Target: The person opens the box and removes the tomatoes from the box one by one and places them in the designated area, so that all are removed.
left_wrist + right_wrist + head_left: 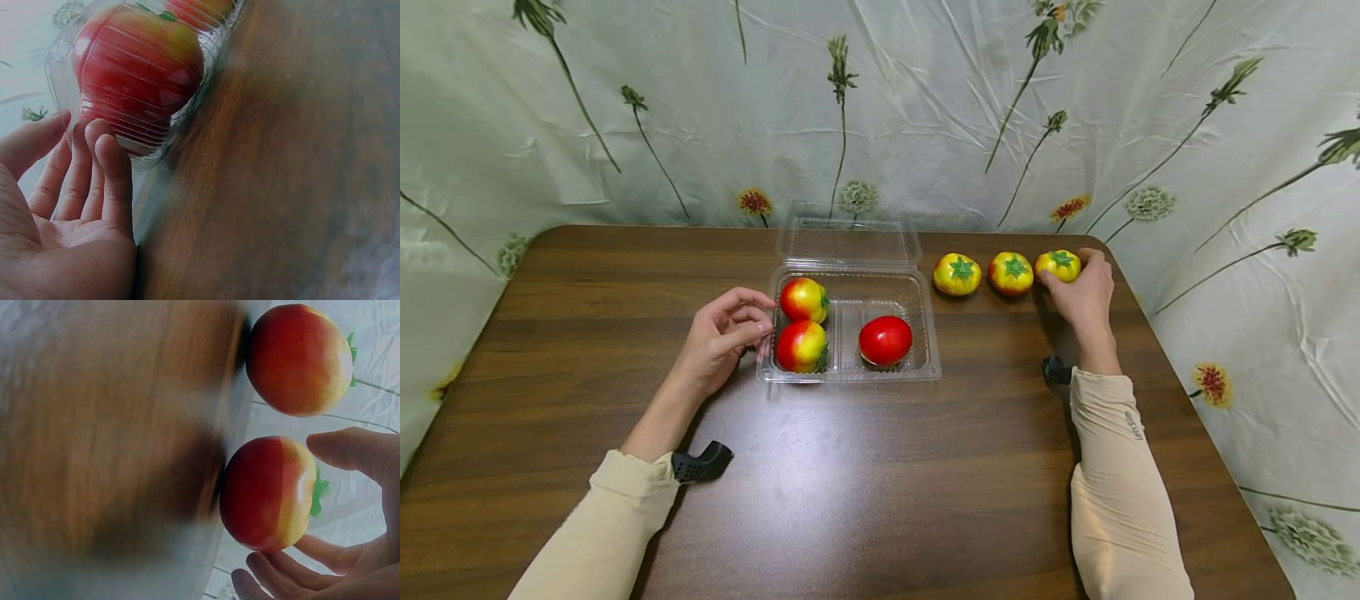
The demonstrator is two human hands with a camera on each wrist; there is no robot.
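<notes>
Tomato (1058, 264) sits inside the right hand's (1082, 293) curled grip, untouched.

Bright overhead glare; wrist views blurred
</notes>
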